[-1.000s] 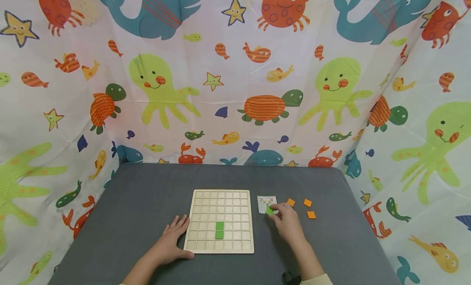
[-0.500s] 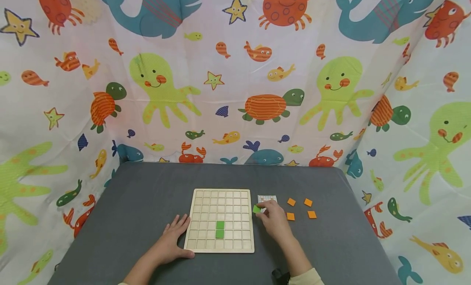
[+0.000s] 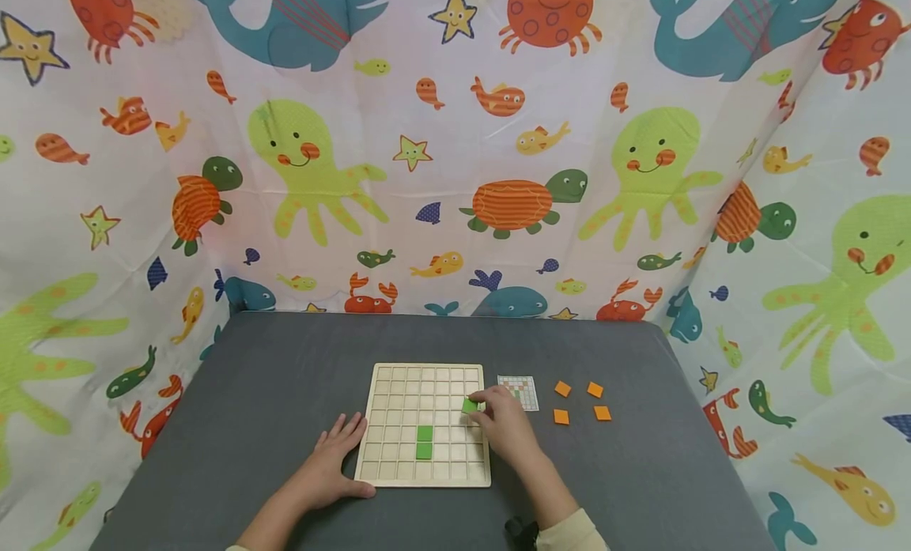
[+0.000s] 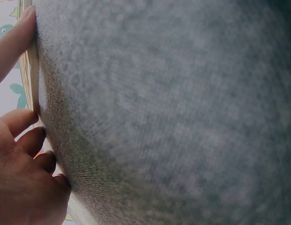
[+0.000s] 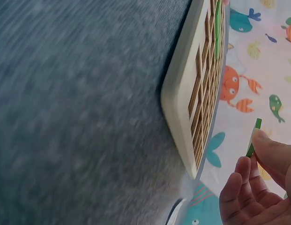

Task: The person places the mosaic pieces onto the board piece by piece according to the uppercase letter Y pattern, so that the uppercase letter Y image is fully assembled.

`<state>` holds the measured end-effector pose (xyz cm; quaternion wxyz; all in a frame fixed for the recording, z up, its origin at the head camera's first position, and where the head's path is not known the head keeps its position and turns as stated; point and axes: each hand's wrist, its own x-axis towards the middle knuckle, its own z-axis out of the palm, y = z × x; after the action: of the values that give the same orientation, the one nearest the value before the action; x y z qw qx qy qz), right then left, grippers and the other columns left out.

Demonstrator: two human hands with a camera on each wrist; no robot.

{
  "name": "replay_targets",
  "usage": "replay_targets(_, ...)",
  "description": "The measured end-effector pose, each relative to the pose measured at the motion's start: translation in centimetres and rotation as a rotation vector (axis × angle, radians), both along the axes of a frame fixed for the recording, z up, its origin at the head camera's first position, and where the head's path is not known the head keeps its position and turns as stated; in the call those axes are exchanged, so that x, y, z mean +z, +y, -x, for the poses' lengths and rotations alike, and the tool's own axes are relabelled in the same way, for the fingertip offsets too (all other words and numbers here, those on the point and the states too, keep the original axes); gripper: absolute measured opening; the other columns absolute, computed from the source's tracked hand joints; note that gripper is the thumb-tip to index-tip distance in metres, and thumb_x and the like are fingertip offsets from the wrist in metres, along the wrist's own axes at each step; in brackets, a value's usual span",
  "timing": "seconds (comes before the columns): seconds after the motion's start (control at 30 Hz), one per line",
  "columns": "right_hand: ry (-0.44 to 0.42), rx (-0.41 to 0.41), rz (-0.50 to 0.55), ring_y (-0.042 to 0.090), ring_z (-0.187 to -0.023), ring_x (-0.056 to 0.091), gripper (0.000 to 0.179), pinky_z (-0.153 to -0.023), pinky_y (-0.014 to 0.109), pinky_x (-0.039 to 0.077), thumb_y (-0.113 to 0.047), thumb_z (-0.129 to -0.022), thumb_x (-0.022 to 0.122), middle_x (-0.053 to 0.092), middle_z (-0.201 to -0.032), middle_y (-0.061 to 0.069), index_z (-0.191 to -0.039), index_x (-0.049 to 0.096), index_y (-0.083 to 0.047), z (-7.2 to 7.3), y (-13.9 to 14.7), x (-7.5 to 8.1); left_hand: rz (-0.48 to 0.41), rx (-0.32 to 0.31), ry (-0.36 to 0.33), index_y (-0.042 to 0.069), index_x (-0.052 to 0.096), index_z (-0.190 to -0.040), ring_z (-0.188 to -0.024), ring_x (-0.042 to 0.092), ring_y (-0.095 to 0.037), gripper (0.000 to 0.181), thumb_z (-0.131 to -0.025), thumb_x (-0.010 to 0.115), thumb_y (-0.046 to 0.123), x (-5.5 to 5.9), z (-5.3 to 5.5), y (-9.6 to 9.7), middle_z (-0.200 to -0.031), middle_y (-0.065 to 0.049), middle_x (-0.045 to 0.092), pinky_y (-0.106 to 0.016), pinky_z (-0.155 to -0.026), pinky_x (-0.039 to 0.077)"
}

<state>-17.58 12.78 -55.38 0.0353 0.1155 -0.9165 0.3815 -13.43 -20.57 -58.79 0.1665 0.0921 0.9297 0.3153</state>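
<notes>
A pale wooden grid board (image 3: 391, 416) lies on the grey table, with two green square tiles (image 3: 424, 443) one above the other in its cells. My right hand (image 3: 508, 426) pinches another green tile (image 3: 469, 406) between thumb and fingers, over the board's right side. In the right wrist view that thin green tile (image 5: 254, 137) shows edge-on in the fingertips. At the board's lower left corner rests my left hand (image 3: 328, 462), its thumb along the near edge and fingers straight against the left side. The left wrist view shows these fingers (image 4: 27, 121) at the board's edge.
A small printed grid card (image 3: 527, 393) lies right of the board, partly behind my right hand. Several loose orange tiles (image 3: 602, 413) are spread farther right on the grey table (image 3: 299, 361). A patterned curtain (image 3: 441, 179) hangs behind and at both sides.
My right hand has carried the green tile leftward from over the card to over the board's right side, uncovering the card and an orange tile. My left hand stays put.
</notes>
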Motion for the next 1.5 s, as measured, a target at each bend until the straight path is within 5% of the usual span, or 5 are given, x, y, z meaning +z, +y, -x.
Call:
replay_targets(0.47, -0.026, 0.075, -0.041, 0.007, -0.078, 0.058, 0.025, -0.06, 0.023, 0.046, -0.014, -0.088, 0.078, 0.066, -0.11, 0.002, -0.113, 0.077, -0.013, 0.6, -3.1, 0.4, -0.01, -0.003, 0.013, 0.007, 0.03, -0.159, -0.156, 0.005, -0.042, 0.126, -0.06, 0.093, 0.052, -0.1, 0.0, -0.1, -0.168, -0.014, 0.021, -0.066, -0.12, 0.005)
replay_targets(1.5, -0.132, 0.107, -0.171, 0.017, -0.087, 0.064, 0.021, -0.067, 0.033, 0.052, -0.013, -0.087, 0.077, 0.068, -0.108, 0.005, -0.108, 0.08, -0.013, 1.9, -6.8, -1.3, -0.01, -0.002, 0.015, 0.008, 0.03, -0.159, -0.156, 0.005, -0.041, 0.126, -0.059, 0.093, 0.052, -0.1, 0.0, -0.2, -0.168, -0.015, 0.021, -0.067, -0.12, 0.006)
